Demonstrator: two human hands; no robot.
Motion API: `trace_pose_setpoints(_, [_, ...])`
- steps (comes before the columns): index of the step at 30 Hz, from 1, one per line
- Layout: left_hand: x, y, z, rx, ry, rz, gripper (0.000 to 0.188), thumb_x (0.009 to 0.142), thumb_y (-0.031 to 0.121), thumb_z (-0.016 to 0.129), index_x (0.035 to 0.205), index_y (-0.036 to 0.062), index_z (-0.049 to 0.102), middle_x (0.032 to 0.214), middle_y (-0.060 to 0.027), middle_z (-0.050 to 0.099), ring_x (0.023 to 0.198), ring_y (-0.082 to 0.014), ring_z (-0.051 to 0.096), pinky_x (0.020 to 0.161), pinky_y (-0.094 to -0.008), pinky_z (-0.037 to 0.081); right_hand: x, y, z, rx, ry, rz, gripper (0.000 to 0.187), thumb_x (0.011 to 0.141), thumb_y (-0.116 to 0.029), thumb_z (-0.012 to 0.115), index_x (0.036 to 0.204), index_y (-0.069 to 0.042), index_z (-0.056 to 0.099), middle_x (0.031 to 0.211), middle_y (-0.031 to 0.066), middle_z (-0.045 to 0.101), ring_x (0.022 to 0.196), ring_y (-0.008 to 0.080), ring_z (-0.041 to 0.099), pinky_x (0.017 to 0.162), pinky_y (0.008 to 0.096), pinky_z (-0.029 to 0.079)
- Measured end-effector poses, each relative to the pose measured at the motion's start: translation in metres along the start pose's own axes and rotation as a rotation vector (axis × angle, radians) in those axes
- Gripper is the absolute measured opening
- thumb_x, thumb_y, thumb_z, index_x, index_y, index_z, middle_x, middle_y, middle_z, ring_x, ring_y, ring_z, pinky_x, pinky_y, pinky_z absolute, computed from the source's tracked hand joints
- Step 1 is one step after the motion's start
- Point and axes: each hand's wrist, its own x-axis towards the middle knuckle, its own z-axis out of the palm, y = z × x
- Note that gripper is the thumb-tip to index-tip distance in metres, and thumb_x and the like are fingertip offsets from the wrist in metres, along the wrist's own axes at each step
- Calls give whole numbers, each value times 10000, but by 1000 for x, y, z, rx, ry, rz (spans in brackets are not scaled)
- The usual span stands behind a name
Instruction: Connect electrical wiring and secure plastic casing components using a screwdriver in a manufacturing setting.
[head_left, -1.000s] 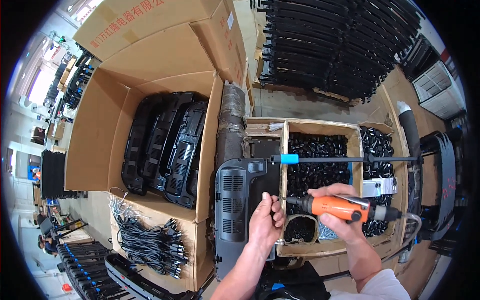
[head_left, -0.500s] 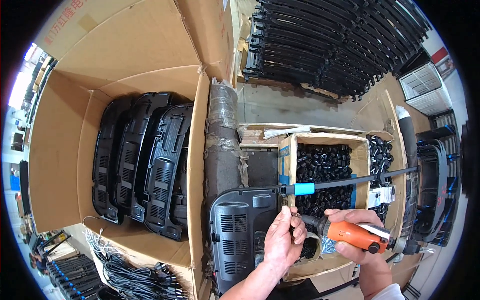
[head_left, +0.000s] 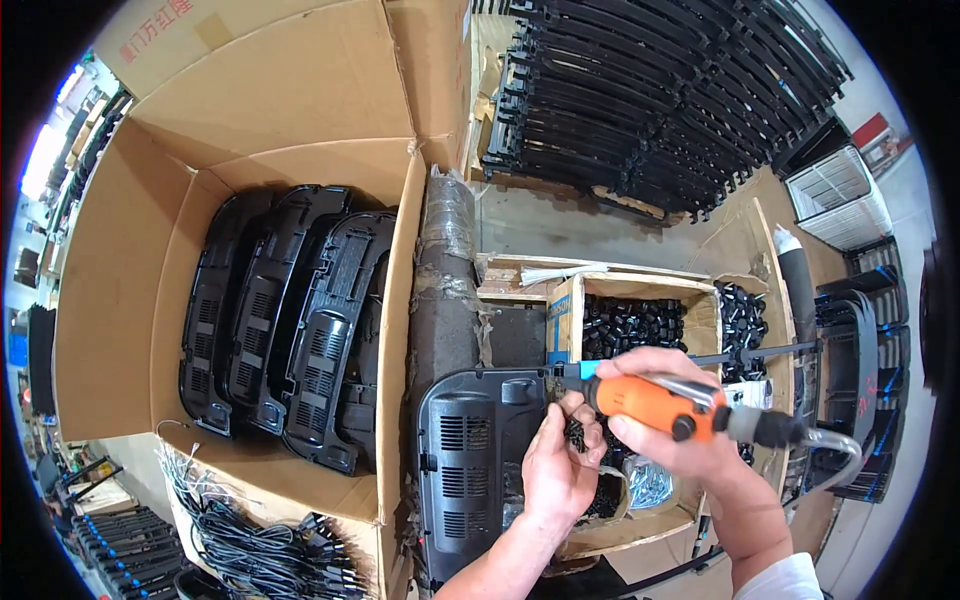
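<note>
Fingers (head_left: 572, 412) steady orange screwdriver (head_left: 655, 405) beside cardboard box (head_left: 150, 270).

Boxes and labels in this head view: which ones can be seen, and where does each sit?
Large cardboard box: left, brown, open, red print on its top flap, holding black panels.
Small cardboard box: centre right, brown, open, full of small black parts.
Blue label: on the small box's left wall.

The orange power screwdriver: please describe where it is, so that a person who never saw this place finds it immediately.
Start at the big open cardboard box on the left, then go right to the dark grey vented panel lying flat. The orange power screwdriver lies across that panel's upper right corner, gripped by the right hand. It is the only bright orange thing among black parts.
</note>
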Motion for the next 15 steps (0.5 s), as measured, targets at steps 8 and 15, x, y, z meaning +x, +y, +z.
trace_pose_setpoints(8, [-26, -6, -31, 217, -60, 29, 317, 1148, 289, 487, 1234, 26, 641, 1008, -52, 672, 837, -126, 608, 690, -279, 518, 18, 0, 22, 15, 7, 128, 480, 833, -81, 802, 1287, -50, 651, 1178, 106, 761, 1097, 174, 722, 1005, 341, 573])
trace_pose_setpoints(15, [-29, 0, -52, 378, -138, 6, 298, 1130, 281, 544, 1222, 32, 679, 853, 23, 624, 690, -73, 540, 593, -220, 432, 27, -6, 26, 0, -54, 181, 470, 852, -98, 795, 1293, -58, 639, 1189, 88, 742, 1102, 155, 708, 1000, 324, 572])
